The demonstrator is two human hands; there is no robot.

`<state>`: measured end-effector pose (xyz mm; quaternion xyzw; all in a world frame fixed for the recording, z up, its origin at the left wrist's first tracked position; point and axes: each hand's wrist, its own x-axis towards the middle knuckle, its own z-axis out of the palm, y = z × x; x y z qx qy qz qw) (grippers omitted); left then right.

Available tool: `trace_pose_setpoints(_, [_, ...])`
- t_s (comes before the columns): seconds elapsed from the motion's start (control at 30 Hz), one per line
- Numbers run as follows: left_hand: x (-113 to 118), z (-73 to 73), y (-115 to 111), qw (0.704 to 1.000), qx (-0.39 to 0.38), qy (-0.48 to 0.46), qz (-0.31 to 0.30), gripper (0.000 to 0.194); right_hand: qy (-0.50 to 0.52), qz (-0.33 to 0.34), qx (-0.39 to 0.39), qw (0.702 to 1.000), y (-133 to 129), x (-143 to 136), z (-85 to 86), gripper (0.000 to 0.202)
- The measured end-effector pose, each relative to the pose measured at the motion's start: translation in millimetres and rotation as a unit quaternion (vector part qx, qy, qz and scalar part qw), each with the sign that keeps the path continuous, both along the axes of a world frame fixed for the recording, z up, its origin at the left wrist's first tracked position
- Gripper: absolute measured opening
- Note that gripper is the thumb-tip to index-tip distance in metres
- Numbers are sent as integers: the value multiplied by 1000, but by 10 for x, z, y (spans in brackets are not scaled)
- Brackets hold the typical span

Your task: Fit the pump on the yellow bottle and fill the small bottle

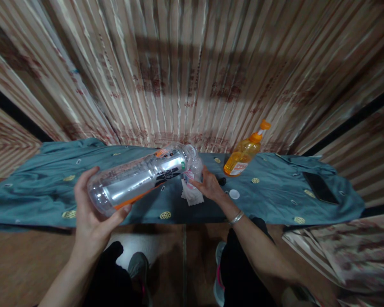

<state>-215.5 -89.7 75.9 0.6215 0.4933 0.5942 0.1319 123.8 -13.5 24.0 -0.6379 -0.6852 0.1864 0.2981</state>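
My left hand is wrapped round the base of a large clear bottle with a silver and orange label. The bottle is tilted, its mouth at the top of a small clear bottle. Around that small bottle my right hand is closed, with a bracelet on the wrist. A white tissue lies under and in front of the small bottle. Whether liquid passes between the two bottles cannot be made out.
An orange bottle with an orange top stands at the back right. On the green cloth are a white cap, a small black object and a black phone. A patterned curtain hangs behind.
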Motion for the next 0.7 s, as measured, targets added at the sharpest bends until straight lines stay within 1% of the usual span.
trace_pose_setpoints(0.1, [9,8,-4,1000,-17,-26,-3,113,1,7,-2,1000,5,6,-13,46])
trace_pose_setpoints(0.37, [4,17,-6,999,-31,-18,2,113,5,6,7,1000,23,24,-57,49])
trace_pose_setpoints(0.53, [17,25,-15,999,-36,-30,-4,115,10,4,4,1000,14,17,-27,49])
trace_pose_setpoints(0.7, [11,25,-19,999,-30,-11,2,115,15,3,-4,1000,-3,7,3,46])
